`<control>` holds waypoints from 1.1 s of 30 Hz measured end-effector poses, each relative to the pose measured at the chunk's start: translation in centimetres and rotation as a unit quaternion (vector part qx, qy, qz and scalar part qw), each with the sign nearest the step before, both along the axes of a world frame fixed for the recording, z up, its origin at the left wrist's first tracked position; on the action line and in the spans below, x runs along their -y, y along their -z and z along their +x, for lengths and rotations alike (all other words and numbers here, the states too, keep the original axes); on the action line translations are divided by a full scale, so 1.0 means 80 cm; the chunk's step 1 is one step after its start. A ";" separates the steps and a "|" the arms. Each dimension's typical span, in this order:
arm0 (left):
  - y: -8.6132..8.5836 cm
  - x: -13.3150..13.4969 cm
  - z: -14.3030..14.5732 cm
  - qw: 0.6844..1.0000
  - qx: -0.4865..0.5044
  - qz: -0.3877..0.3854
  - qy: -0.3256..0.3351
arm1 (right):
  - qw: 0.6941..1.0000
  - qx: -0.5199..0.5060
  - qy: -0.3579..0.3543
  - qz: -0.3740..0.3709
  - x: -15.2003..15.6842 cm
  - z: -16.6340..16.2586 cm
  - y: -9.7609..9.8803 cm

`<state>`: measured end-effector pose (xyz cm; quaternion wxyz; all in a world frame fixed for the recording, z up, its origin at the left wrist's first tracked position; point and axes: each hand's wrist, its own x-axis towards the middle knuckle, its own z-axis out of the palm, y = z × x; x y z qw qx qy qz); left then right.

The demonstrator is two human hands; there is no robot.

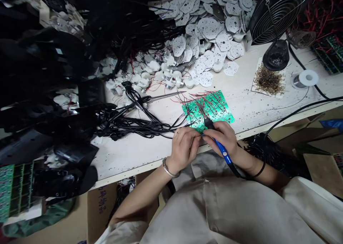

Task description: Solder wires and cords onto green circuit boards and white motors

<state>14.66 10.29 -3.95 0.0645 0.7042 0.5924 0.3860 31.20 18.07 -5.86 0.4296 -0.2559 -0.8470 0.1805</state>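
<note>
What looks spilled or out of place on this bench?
Dark brown grit spreads loosely over a pale pad left of the white spool; it looks spilled. Also, the black cables beside the green circuit board look tangled. No damage I can make out.

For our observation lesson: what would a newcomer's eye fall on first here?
Probably the bright green circuit board at the front of the bench, then the blue-handled soldering iron in the right grip, angled over it. Farther back lies a heap of white plates.
</note>
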 end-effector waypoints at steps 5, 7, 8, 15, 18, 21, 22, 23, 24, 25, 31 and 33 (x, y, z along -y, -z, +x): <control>0.000 0.003 0.001 1.000 -0.023 0.012 0.009 | 0.999 -0.003 -0.030 -0.018 0.004 0.000 -0.001; 0.000 0.004 -0.002 0.999 -0.028 0.013 0.012 | 1.000 0.011 -0.018 -0.005 0.004 0.000 -0.002; 0.001 0.005 -0.002 0.999 -0.030 0.012 0.014 | 1.000 0.020 -0.009 0.004 0.004 0.000 -0.001; 0.012 0.001 0.009 0.995 -0.079 -0.041 -0.048 | 0.999 0.013 0.028 -0.014 0.007 0.026 0.002; 0.017 -0.003 0.014 0.990 -0.103 -0.057 -0.077 | 0.999 -0.018 -0.011 -0.044 0.010 0.049 -0.006; 0.020 -0.003 0.014 0.990 -0.096 -0.064 -0.077 | 0.996 -0.044 -0.062 -0.041 0.015 0.067 -0.016; 0.020 -0.003 0.013 0.992 -0.089 -0.064 -0.070 | 0.996 -0.044 -0.071 -0.043 0.018 0.070 -0.019; 0.020 -0.003 0.012 0.993 -0.083 -0.064 -0.063 | 0.995 -0.041 -0.075 -0.048 0.020 0.072 -0.021; 0.020 -0.003 0.012 0.993 -0.079 -0.065 -0.057 | 0.995 -0.039 -0.075 -0.055 0.022 0.072 -0.022; 0.019 -0.003 0.011 0.993 -0.078 -0.068 -0.053 | 0.995 -0.041 -0.073 -0.059 0.024 0.071 -0.022; 0.009 -0.009 0.007 0.990 -0.094 -0.102 -0.030 | 0.993 -0.066 -0.068 -0.064 0.028 0.064 -0.014; 0.003 -0.012 0.004 0.988 -0.101 -0.117 -0.013 | 0.992 -0.078 -0.069 -0.069 0.028 0.062 -0.013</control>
